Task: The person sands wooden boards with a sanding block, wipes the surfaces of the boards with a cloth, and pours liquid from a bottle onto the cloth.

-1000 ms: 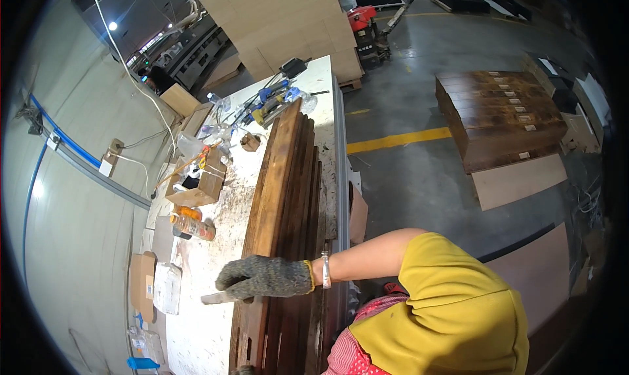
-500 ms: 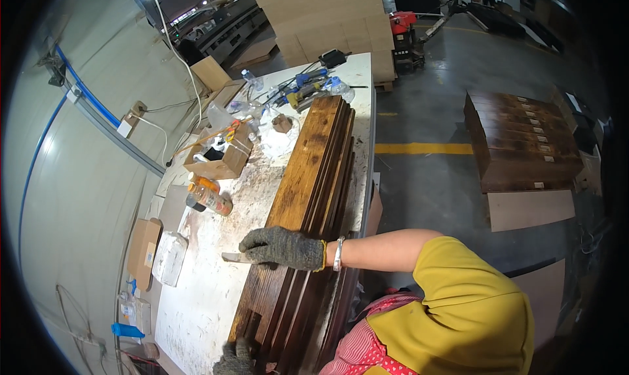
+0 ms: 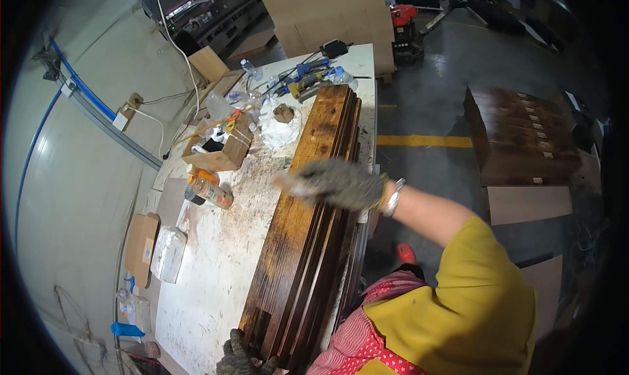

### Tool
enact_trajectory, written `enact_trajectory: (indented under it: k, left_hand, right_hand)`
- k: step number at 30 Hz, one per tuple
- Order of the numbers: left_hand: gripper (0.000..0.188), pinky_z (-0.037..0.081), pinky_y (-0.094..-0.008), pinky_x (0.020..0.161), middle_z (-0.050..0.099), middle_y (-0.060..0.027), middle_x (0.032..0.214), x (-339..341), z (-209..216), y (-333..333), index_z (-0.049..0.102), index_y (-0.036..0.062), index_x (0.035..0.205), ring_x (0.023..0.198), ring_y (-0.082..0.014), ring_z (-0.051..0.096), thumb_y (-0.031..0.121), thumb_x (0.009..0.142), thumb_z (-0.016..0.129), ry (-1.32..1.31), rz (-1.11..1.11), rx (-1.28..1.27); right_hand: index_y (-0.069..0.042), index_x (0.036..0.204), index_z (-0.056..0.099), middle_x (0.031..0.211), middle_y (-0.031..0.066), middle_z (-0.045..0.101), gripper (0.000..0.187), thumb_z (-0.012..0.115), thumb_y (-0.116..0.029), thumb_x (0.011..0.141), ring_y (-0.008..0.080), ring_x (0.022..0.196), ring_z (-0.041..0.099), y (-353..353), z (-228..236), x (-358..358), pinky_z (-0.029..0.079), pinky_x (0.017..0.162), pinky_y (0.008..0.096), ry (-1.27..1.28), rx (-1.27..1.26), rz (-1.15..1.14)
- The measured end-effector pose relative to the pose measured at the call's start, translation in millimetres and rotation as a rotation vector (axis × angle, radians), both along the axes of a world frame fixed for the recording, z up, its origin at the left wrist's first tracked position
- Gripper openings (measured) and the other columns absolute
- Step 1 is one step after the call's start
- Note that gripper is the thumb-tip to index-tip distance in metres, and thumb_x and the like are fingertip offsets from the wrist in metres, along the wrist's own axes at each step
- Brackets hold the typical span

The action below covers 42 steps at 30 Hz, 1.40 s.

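Note:
A stack of long dark-brown stained wooden boards (image 3: 288, 244) lies lengthwise along the white worktable (image 3: 196, 316). Over the middle of the top board is my right hand (image 3: 337, 184), in a dark grey knitted glove and smeared by motion. A small flat grey-brown piece (image 3: 283, 180) sticks out from its fingers; its kind is unclear. My left hand (image 3: 239, 356), gloved the same way, grips the near end of the boards beside a rectangular slot, partly cut off by the lower edge of the picture.
Bottles (image 3: 211, 190), an open cardboard box (image 3: 219, 153) of small items and a white cloth (image 3: 280, 127) stand left of the boards. Power tools (image 3: 304, 80) with cables lie at the far end. A pile of brown panels (image 3: 524, 139) stands on the floor at right.
My right hand has moved away from me along the boards, rightward in the picture, with the flat piece in it. My left hand stays at the near end. The view has shifted slightly.

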<state>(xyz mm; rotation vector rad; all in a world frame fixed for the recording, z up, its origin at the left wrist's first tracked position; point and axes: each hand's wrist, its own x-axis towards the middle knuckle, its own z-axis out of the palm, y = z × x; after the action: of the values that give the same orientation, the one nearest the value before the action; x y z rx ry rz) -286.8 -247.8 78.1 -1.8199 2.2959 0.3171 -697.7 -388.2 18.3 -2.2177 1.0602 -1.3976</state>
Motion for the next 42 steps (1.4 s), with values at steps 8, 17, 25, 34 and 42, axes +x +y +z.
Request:
enact_trajectory:
  k: [8, 17, 25, 34, 42]
  left_hand:
    - [0.077, 0.053, -0.0380, 0.073, 0.062, -0.0178, 0.116, 10, -9, -4, 0.044, 0.0035, 0.140, 0.086, -0.0271, 0.066, 0.032, 0.077, 0.080, 0.457, 0.488, 0.079]
    - [0.054, 0.054, -0.0386, 0.081, 0.067, -0.0170, 0.110, -177, 26, -119, 0.057, 0.0094, 0.126, 0.088, -0.0351, 0.066, 0.031, 0.080, 0.076, 0.078, -0.017, -0.228]
    - [0.030, 0.050, -0.0434, 0.073, 0.065, -0.0176, 0.088, -192, 9, -137, 0.059, 0.0092, 0.100, 0.086, -0.0395, 0.064, 0.029, 0.080, 0.068, 0.117, 0.226, 0.018]
    - [0.029, 0.051, -0.0405, 0.073, 0.065, -0.0162, 0.086, -188, 4, -140, 0.060, 0.0090, 0.102, 0.081, -0.0351, 0.065, 0.027, 0.081, 0.066, 0.173, 0.280, 0.038]
    - [0.041, 0.054, -0.0381, 0.074, 0.069, -0.0165, 0.096, -178, -1, -138, 0.060, 0.0090, 0.122, 0.084, -0.0327, 0.068, 0.014, 0.081, 0.068, 0.167, 0.285, 0.020]
  right_hand:
    - [-0.003, 0.126, 0.059, 0.101, 0.0042, 0.063, 0.035, 0.062, -0.018, 0.094, 0.0095, 0.085, 0.061, -74, -1, -258, 0.056, 0.076, 0.0247, -0.589, 0.492, -0.244]
    - [-0.007, 0.126, 0.062, 0.126, 0.0110, 0.063, 0.039, 0.066, -0.018, 0.089, 0.0248, 0.112, 0.059, -204, 5, -304, 0.044, 0.101, 0.0344, 0.259, 0.390, -0.055]
    - [-0.012, 0.130, 0.061, 0.133, 0.0104, 0.059, 0.042, 0.065, -0.028, 0.091, 0.0246, 0.121, 0.054, -231, 18, -289, 0.039, 0.108, 0.0362, 0.302, 0.515, 0.113]
    - [-0.003, 0.114, 0.066, 0.109, 0.0111, 0.066, 0.029, 0.067, -0.009, 0.086, 0.0227, 0.103, 0.062, -190, 19, -330, 0.049, 0.094, 0.0337, 0.329, 0.334, 0.202]
    - [-0.004, 0.122, 0.062, 0.116, 0.0125, 0.063, 0.036, 0.069, -0.018, 0.089, 0.0250, 0.109, 0.060, -137, -3, -315, 0.047, 0.096, 0.0352, 0.068, 0.225, -0.086]
